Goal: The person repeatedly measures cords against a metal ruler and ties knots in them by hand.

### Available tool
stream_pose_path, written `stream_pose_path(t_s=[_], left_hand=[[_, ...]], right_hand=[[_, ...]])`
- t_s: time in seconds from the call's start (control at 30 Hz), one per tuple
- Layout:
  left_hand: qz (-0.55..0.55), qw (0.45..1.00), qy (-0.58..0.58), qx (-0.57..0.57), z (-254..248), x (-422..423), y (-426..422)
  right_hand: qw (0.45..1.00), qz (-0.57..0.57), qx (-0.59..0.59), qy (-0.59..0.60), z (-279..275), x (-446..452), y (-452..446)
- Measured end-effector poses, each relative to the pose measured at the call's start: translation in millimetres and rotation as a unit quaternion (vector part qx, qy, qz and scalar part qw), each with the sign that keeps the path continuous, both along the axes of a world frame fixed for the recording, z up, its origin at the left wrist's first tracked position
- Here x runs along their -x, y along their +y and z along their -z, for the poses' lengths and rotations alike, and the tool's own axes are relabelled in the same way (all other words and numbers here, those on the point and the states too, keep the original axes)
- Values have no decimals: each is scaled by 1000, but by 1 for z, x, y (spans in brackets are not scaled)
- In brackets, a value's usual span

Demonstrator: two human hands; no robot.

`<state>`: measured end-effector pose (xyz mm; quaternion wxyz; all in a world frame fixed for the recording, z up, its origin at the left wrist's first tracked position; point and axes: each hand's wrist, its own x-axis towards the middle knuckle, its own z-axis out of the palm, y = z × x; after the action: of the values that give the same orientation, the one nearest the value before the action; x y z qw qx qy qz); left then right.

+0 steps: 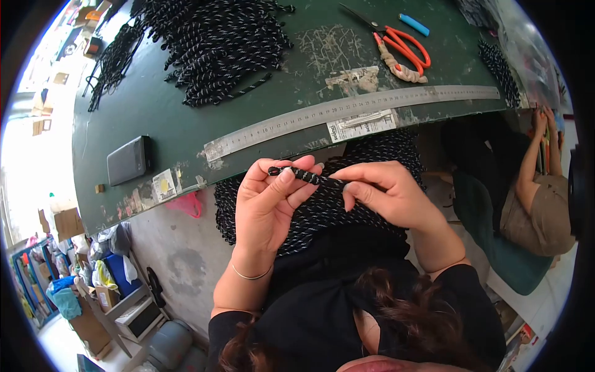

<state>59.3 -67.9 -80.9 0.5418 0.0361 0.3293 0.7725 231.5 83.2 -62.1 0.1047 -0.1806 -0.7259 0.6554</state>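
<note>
A black cord piece with white flecks [307, 176] is held level between my two hands, just off the table's front edge. My left hand [268, 201] pinches its looped left end between thumb and fingers. My right hand [387, 192] has its thumb and fingers closed round the other end, which they partly hide. Under my hands, a heap of similar black flecked cords [334, 214] lies across my lap. A larger pile of such cords [217, 49] rests on the green table [173, 124] at the back left.
A steel ruler [353, 106] lies along the table's front edge. Behind it are red-handled scissors [403, 53] and a blue lighter [414, 25]. A black box-shaped device [129, 161] sits on the left. Another person [539, 211] sits at the right.
</note>
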Motion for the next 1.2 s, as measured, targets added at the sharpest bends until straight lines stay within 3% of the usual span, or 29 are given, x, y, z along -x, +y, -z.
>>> stream_pose_path(t_s=[0.07,0.17,0.33,0.47,0.57,0.73,0.77,0.8,0.87,0.97,1.2], left_hand=[[-13,1000,-7,9,-1,-2,-1],[-23,999,23,25,1,2,-6],[-28,998,45,23,8,3,-10],[-26,998,45,23,11,5,-12],[-34,999,33,20,14,3,-13],[-27,999,-14,-34,20,1,-17],[-31,999,-13,-36,17,-2,-14],[-33,999,17,-23,11,-8,-10],[-31,997,75,3,2,-19,-3],[-45,989,142,-14,13,-29,1],[-18,942,331,53,5,-21,-15]], right_hand=[[999,-8,24,-23,4,-8,8],[964,5,266,-11,18,-24,17],[902,44,430,-17,10,-26,17],[914,32,404,-39,12,-27,17],[950,26,306,-49,17,-27,17],[955,-7,293,-38,23,-34,24],[996,11,85,16,22,-23,20],[989,32,-126,69,19,-12,13],[935,55,-331,113,16,-1,0],[981,27,-156,108,16,12,-17],[990,-10,-110,84,17,7,-13]])
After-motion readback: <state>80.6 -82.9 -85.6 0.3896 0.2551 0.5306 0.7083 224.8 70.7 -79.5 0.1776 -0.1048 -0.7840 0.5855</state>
